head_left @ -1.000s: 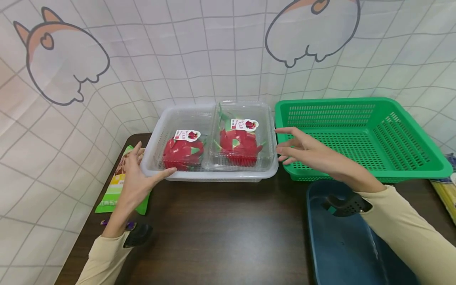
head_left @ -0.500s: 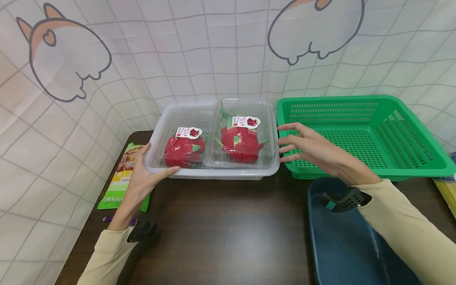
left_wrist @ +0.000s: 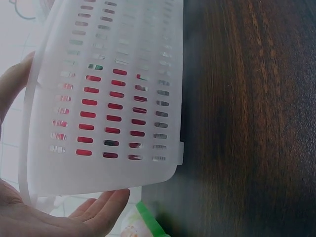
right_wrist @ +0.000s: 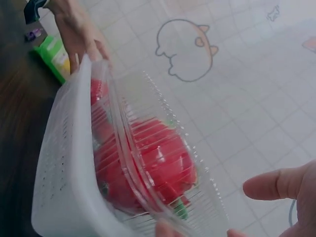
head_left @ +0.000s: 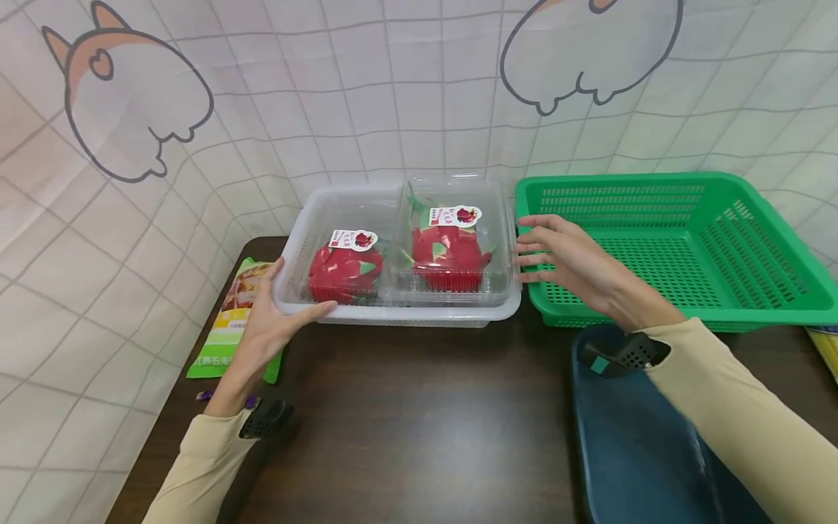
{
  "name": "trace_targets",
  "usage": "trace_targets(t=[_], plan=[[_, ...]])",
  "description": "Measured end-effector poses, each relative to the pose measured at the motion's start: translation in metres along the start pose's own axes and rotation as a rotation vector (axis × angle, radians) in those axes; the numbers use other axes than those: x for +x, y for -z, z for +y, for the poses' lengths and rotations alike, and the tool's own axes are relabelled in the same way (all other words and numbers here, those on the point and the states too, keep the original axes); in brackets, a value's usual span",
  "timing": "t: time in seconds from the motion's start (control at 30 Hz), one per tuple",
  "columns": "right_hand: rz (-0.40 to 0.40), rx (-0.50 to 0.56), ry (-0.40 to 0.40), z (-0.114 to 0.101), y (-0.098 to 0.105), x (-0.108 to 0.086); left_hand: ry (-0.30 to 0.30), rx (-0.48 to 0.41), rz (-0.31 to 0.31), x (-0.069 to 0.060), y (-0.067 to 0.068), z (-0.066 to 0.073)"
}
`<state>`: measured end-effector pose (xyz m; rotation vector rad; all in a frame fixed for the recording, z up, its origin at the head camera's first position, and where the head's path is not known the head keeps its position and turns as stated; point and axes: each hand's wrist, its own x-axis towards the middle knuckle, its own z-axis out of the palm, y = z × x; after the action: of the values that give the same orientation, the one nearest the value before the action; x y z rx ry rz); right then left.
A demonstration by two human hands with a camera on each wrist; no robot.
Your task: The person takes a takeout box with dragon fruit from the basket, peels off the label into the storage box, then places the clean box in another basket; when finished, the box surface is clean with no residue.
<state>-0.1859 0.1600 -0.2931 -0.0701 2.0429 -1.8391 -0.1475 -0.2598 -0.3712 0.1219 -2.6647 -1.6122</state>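
A white perforated plastic basket (head_left: 419, 314) holds two clear clamshell boxes, each with a red dragon fruit inside: a left one (head_left: 347, 269) and a right one (head_left: 448, 255). In the right wrist view the nearer clamshell (right_wrist: 158, 163) pokes above the rim. My left hand (head_left: 265, 320) grips the basket's left front corner, thumb over the rim and fingers against the end wall, as the left wrist view shows. At the other end my right hand (head_left: 576, 266) rests straight, spread fingertips by the rim; its thumb (right_wrist: 271, 185) stands off the box.
A green slotted basket (head_left: 694, 313) stands to the right, with a dark blue bin (head_left: 641, 437) in front of it. By my left hand lies a green and yellow food bag (head_left: 225, 342). A patterned white cloth (head_left: 458, 94) hangs behind the dark table (head_left: 419, 422).
My left hand has come rightward onto the white basket's corner. My right fingers have settled closer against its right end. The view has shifted slightly; the basket looks hardly moved.
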Motion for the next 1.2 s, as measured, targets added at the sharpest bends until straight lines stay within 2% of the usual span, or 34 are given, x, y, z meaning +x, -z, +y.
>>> trace_targets(t=[0.23, 0.4, 0.63, 0.87, 1.0, 1.2], plan=[[0.046, -0.108, 0.079, -0.012, -0.007, 0.004, -0.018, 0.008, 0.001, 0.004, 0.000, 0.002], [0.031, -0.149, 0.046, -0.007, -0.004, 0.007, -0.002, 0.016, -0.005, 0.005, -0.001, 0.002], [-0.054, -0.256, 0.028, 0.001, -0.008, 0.009, -0.006, 0.005, -0.006, 0.003, -0.001, 0.001], [-0.035, -0.359, 0.071, 0.002, -0.018, 0.008, -0.014, 0.002, -0.004, 0.003, -0.001, -0.001], [-0.005, -0.344, 0.107, 0.001, -0.023, 0.010, -0.011, 0.011, -0.001, 0.002, -0.001, -0.002], [0.029, -0.230, 0.126, -0.002, -0.033, 0.014, 0.000, 0.007, -0.002, 0.002, 0.000, -0.002]])
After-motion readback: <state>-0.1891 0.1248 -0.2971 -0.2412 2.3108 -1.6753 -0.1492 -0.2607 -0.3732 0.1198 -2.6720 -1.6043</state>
